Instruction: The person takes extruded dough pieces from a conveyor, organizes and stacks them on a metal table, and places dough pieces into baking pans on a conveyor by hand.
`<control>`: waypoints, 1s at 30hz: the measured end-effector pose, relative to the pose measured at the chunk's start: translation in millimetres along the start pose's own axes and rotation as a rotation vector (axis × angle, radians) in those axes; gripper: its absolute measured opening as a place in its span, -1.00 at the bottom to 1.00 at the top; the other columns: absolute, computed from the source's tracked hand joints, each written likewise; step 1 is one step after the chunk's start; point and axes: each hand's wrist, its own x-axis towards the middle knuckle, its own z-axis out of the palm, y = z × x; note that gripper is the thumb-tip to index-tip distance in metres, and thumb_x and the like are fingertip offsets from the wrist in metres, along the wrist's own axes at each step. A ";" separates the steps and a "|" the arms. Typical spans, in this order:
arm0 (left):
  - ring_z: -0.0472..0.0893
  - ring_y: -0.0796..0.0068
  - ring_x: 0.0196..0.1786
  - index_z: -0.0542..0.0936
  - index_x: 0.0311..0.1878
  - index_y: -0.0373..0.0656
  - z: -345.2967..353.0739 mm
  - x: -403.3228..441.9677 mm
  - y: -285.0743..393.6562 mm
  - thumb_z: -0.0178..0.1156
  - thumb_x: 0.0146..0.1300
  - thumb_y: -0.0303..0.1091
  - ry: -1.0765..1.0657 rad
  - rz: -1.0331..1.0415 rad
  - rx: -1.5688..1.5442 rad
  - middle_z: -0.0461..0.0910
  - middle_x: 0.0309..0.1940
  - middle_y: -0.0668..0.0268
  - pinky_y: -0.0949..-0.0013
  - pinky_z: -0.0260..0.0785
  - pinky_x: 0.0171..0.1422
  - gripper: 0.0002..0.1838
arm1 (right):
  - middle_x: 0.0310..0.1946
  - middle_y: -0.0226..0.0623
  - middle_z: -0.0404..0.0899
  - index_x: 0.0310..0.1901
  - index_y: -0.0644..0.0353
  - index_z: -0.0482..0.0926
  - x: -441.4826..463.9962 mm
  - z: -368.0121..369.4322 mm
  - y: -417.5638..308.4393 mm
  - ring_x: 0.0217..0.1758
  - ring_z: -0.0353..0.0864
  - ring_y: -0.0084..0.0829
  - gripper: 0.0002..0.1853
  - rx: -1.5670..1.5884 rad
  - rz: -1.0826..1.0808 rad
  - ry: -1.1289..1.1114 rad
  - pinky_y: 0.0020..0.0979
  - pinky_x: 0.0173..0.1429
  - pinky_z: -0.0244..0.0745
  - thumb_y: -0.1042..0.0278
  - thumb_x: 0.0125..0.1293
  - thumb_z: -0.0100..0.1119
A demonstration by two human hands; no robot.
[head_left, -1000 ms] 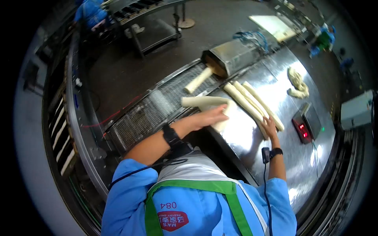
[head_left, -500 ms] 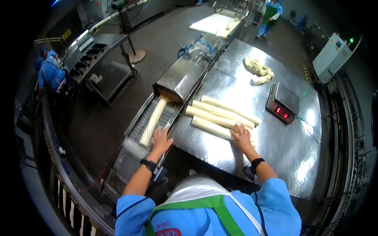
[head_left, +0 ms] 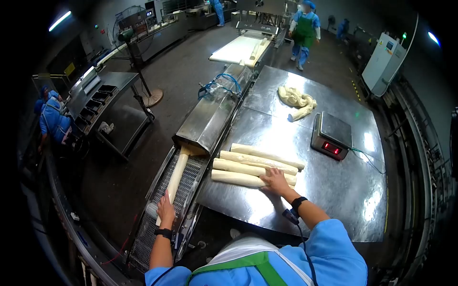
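Observation:
A long pale dough roll (head_left: 177, 177) lies lengthwise on the mesh conveyor (head_left: 151, 233), its far end under the metal hood. My left hand (head_left: 166, 210) is closed over the near part of this roll, hiding some of it. On the steel table, several similar dough rolls (head_left: 238, 165) lie side by side, close together. My right hand (head_left: 275, 181) rests with fingers apart on the right part of the nearest rolls. A dark band is on each wrist.
The metal hood (head_left: 210, 121) covers the conveyor beyond my left hand. On the steel table (head_left: 329, 200) are a scale (head_left: 333, 136) with red digits and a twisted dough heap (head_left: 296, 101). One person (head_left: 304, 33) stands beyond the table; others are at far left.
My left hand has moved from the conveyor's right edge onto the dough roll. My right hand stays on the table's rolls, which now lie more evenly side by side. The view has shifted.

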 end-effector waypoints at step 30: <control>0.42 0.46 -0.26 0.35 -0.07 -0.29 -27.3 -136.8 -131.7 0.01 -0.04 -0.44 -0.318 -0.309 -1.114 0.44 -0.28 0.25 0.43 0.27 -0.15 -0.61 | 0.10 0.07 0.08 -0.10 0.12 0.46 -48.3 8.6 11.1 0.13 0.07 0.00 -0.36 0.008 0.098 -0.175 -0.05 0.11 0.02 -0.12 -0.23 0.24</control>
